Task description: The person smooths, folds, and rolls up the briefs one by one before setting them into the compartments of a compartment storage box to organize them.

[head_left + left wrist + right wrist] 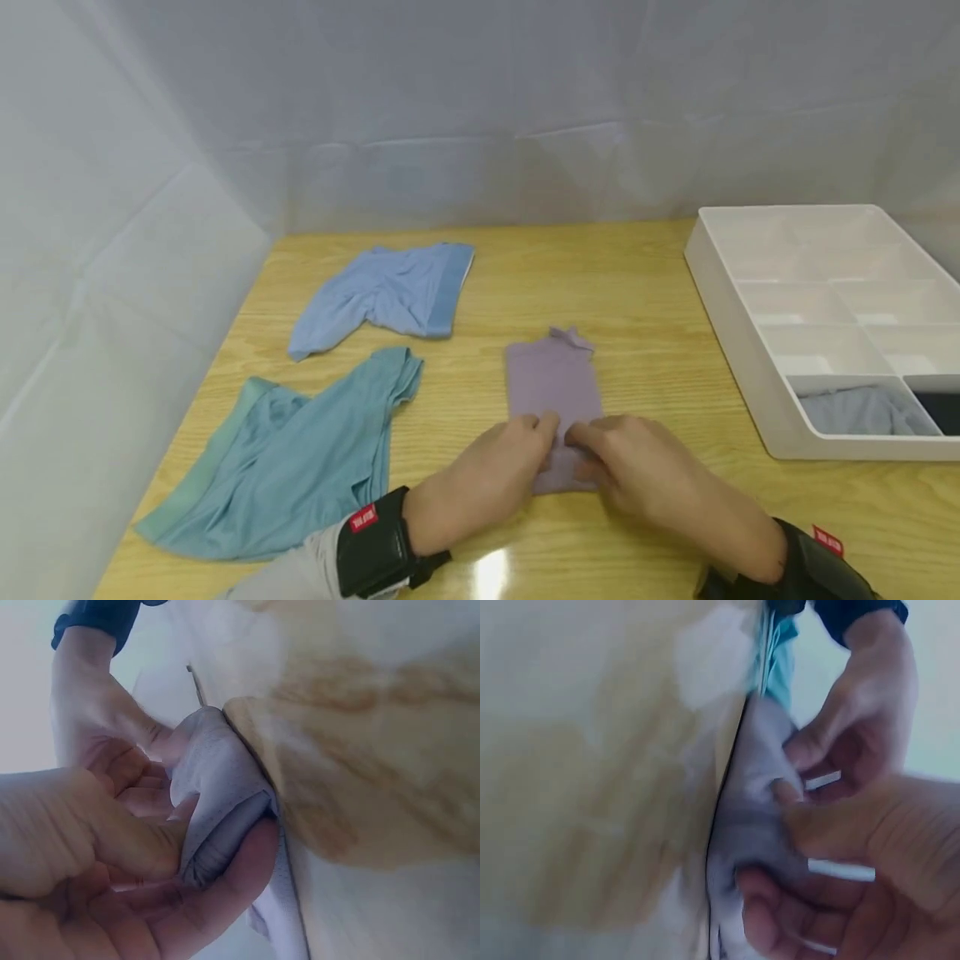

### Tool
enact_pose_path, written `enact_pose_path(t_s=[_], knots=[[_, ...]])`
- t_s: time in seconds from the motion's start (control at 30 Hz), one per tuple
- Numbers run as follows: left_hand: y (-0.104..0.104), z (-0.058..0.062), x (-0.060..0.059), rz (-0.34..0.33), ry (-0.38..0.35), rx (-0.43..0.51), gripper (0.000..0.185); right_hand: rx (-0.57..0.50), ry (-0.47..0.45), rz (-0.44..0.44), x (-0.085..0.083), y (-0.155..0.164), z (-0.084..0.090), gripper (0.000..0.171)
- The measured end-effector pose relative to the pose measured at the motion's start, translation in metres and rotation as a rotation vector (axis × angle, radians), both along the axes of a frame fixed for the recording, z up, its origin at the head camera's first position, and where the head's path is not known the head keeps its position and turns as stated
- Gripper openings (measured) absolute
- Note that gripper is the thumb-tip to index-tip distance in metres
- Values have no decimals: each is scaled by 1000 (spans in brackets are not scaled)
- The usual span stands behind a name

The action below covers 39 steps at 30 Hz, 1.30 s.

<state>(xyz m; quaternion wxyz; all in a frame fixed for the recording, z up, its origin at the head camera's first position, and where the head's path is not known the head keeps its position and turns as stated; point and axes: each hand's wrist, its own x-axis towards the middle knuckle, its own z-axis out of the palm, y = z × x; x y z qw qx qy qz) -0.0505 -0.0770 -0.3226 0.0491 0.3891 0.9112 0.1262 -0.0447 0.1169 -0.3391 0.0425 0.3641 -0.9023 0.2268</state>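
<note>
**Both hands on the near edge of the mauve piece**

My left hand (491, 475) and right hand (645, 475) meet at the near end of the folded mauve garment (553, 387). Fingers of both are curled round that edge: the left-wrist view shows my thumb and fingers (225, 877) pinching a rolled lip of the cloth (221, 799); the right-wrist view shows the same, blurred. So both hands have hold of fabric, nothing loose.

The garment lies on the tabletop (652, 300), already a narrow strip, its far end flat. My judgement: lengthwise folding done, the end-over fold or roll only just started.

Left of it, well apart, a teal garment (292, 467) lies spread and crumpled, unfolded. Beyond that, a light blue garment (386, 292), also unfolded.

To the right, the white divided tray (738, 350). Nearest compartments hold a grey folded piece (862, 410) and something dark (943, 410); the farther compartments show nothing in them. Reckon two stowed, one in hand, two waiting.
</note>
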Motion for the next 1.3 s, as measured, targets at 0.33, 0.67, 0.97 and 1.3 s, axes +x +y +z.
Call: enact_pose_path(t_s=[0.33, 0.67, 0.97, 1.3], knots=[[-1, -3, 0, 69, 183, -91, 8, 13, 87, -95, 5, -7, -5, 24], [4, 3, 8, -94, 318, -238, 11, 130, 243, -104, 3, -7, -4, 12], [5, 2, 18, -195, 406, -269, 27, 232, 221, -72, 6, -5, -2, 12], [9, -3, 24, -209, 527, -285, 9, 239, 274, -66, 9, -6, -3, 28]])
